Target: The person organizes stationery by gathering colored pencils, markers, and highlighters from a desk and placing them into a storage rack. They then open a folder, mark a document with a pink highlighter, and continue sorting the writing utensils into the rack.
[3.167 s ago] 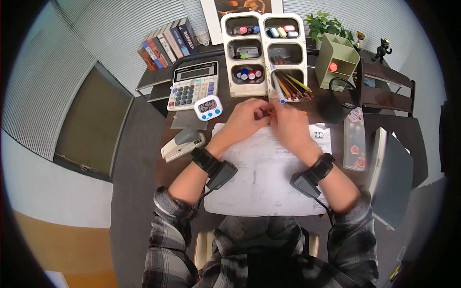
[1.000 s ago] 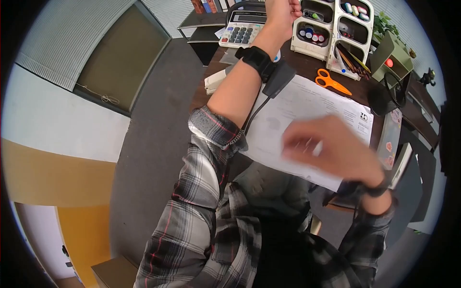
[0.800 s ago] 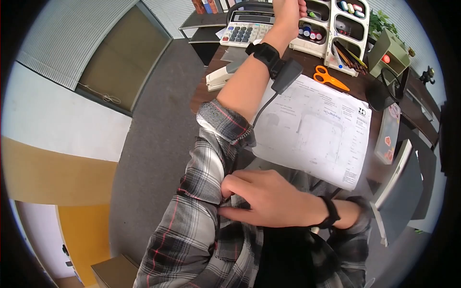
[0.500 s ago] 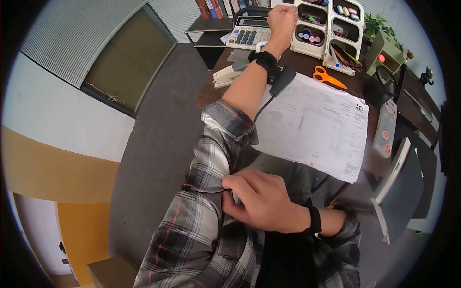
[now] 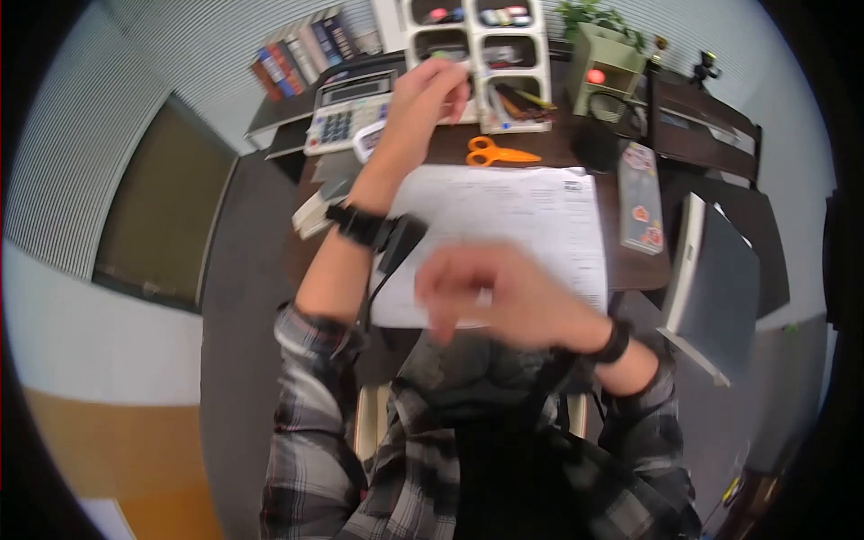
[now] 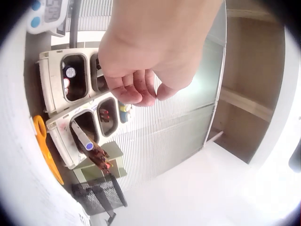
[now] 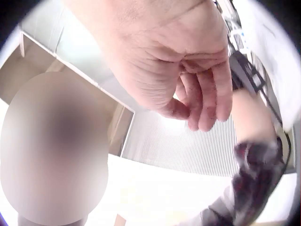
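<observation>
My left hand [image 5: 423, 108] is raised in front of the white organizer [image 5: 477, 56], its fingers loosely bent and holding nothing. In the left wrist view those fingers [image 6: 136, 89] overlap the organizer's compartments. My right hand [image 5: 508, 297], blurred, hangs over the lower part of the printed papers [image 5: 504, 211]. The right wrist view gives its fingers [image 7: 207, 96] relaxed and curved, with nothing between them. Orange scissors [image 5: 517, 156] lie on the desk between the papers and the organizer. A white pen with a blue end [image 6: 83, 136] leans in a lower compartment.
At the left are a calculator [image 5: 340, 124], a white timer [image 5: 367, 141] partly behind the left forearm, and a stapler [image 5: 315, 211]. To the right stand a black mesh cup [image 5: 596, 146], a green box [image 5: 583, 56] and a flower-decorated case [image 5: 637, 202]. Books [image 5: 301, 58] stand behind.
My right hand has let go of the left sleeve and moved up over the papers. The left arm's sleeve has shifted with it. Earliest, both hands were together around something orange.
</observation>
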The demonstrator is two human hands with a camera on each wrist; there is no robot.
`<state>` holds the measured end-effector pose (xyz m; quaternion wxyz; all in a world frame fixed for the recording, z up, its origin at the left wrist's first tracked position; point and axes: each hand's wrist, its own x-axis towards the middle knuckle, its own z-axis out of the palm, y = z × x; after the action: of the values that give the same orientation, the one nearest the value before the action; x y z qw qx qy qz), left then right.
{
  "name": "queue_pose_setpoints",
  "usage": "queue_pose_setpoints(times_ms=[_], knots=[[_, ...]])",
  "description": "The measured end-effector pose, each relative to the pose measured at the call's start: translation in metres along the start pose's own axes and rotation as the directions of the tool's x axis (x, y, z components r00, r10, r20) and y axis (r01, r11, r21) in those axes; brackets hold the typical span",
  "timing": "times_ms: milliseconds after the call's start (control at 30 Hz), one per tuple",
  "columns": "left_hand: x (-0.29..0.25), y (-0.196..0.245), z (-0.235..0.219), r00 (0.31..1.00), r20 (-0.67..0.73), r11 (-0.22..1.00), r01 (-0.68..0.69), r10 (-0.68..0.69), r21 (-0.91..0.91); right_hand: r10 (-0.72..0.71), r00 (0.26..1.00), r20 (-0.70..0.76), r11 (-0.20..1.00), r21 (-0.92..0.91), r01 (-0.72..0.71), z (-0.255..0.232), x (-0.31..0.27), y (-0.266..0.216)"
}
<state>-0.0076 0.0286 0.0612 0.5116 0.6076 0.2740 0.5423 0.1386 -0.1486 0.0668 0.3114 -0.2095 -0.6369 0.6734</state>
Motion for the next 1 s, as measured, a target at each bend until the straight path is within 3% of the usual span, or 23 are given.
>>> queue_pose_setpoints(times_ms=[67,133,167,200,233,267,300,333,367,400,433,467,500,833,900,1000], knots=[[-0.012,0.002,0.006,0.998,-0.015,0.998,0.058,-0.058,0.02,-0.069,0.972,-0.225,0.988,0.123,0.099,-0.049,0.021,0.005],[-0.02,0.004,0.006,0.998,-0.041,0.999,0.055,-0.055,0.001,-0.016,0.93,-0.367,0.986,0.149,0.075,-0.081,0.037,0.007],[-0.022,0.004,0.007,0.999,-0.009,0.999,0.052,-0.052,-0.012,0.001,0.925,-0.38,0.989,0.137,0.055,-0.089,0.045,0.011],[-0.026,0.005,0.007,1.0,-0.026,0.995,0.019,-0.016,0.095,-0.004,0.913,-0.407,0.989,0.131,0.063,-0.093,0.052,0.015],[-0.031,0.006,0.011,0.999,-0.042,0.979,-0.012,0.021,0.202,0.082,0.94,-0.331,0.994,0.094,-0.054,-0.095,0.059,0.018],[-0.037,0.008,0.018,1.0,-0.02,0.981,-0.008,0.012,0.193,0.179,0.951,-0.253,0.984,0.053,-0.171,-0.096,0.066,0.024],[-0.045,0.012,0.026,0.998,0.004,0.934,-0.058,0.06,0.351,0.181,0.944,-0.275,0.983,0.063,-0.17,-0.098,0.074,0.034],[-0.053,0.017,0.033,0.994,0.036,0.86,-0.111,0.108,0.499,0.153,0.977,-0.15,0.987,-0.02,-0.158,-0.101,0.082,0.047],[-0.065,0.024,0.039,0.987,0.14,0.81,-0.144,0.078,0.568,0.135,0.991,-0.017,0.985,-0.103,-0.136,-0.107,0.086,0.062],[-0.07,0.025,0.043,0.969,0.244,0.759,-0.186,0.037,0.624,0.14,0.989,-0.04,0.985,-0.095,-0.144,-0.118,0.084,0.084],[-0.071,0.02,0.046,0.968,0.249,0.763,-0.186,0.034,0.62,-0.083,0.996,-0.012,0.994,0.071,0.084,-0.128,0.08,0.109],[-0.071,0.014,0.048,0.923,0.36,0.692,-0.35,0.138,0.632,-0.307,0.952,-0.02,0.924,0.234,0.303,-0.13,0.078,0.115],[-0.07,0.01,0.049,0.852,0.47,0.6,-0.504,0.23,0.621,-0.306,0.952,-0.024,0.924,0.234,0.303,-0.133,0.078,0.121],[-0.048,-0.003,0.053,0.89,0.433,0.739,-0.388,0.144,0.551,-0.032,0.998,-0.046,0.999,-0.013,0.031,-0.122,0.084,0.084],[-0.051,-0.002,0.051,0.924,0.376,0.798,-0.277,0.068,0.535,0.01,0.999,-0.051,0.997,-0.073,-0.014,-0.118,0.086,0.076],[-0.062,0.002,0.06,0.87,0.477,0.784,-0.379,0.122,0.492,0.07,0.997,-0.024,0.983,-0.169,-0.073,-0.11,0.09,0.069]])
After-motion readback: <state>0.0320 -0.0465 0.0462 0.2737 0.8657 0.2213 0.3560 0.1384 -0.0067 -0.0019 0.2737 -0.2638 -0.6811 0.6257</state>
